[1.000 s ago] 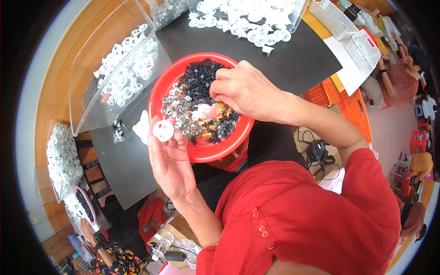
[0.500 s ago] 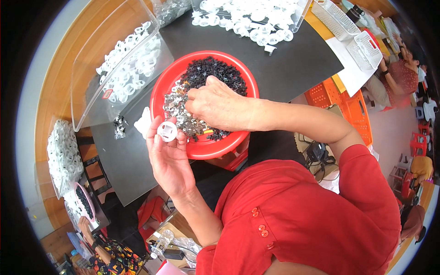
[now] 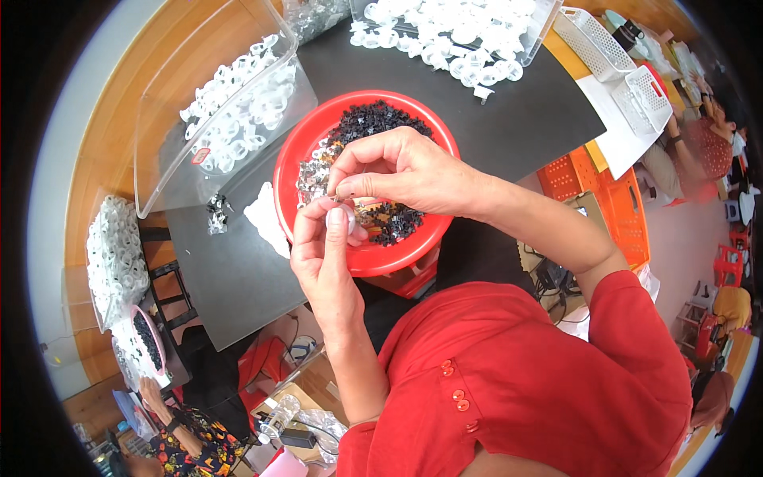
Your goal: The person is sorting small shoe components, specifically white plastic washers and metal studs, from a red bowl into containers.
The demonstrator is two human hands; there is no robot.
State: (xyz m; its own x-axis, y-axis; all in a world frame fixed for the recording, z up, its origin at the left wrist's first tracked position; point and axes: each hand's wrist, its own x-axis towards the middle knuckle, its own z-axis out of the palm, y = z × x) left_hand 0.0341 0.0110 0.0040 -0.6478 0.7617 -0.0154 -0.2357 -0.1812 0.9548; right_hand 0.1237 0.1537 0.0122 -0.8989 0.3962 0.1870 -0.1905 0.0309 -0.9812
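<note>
Between the thumb and fingers of my left hand (image 3: pixel 327 258) sits a small round white plastic part (image 3: pixel 346 219), partly covered by the thumb. My right hand (image 3: pixel 409 171) meets it from the right, thumb and forefinger pinched against the part's upper edge. What the right fingertips hold is too small to name. Both hands are over a red round basin (image 3: pixel 404 261). Inside it lie black small plastic pieces (image 3: pixel 373 119) at the far and right sides and shiny metal pieces (image 3: pixel 311 176) at the left.
A clear plastic bin (image 3: pixel 151 179) of white parts stands left on the dark table (image 3: pixel 509 119); another heap of white parts (image 3: pixel 461 32) lies at the back. White cloth or paper (image 3: pixel 266 219) touches the basin. Orange crates (image 3: pixel 620 211) stand right. Other people sit far right and lower left.
My right hand has lifted from the metal pieces to the white part. My left hand has moved right over the basin and closed its thumb over the part.
</note>
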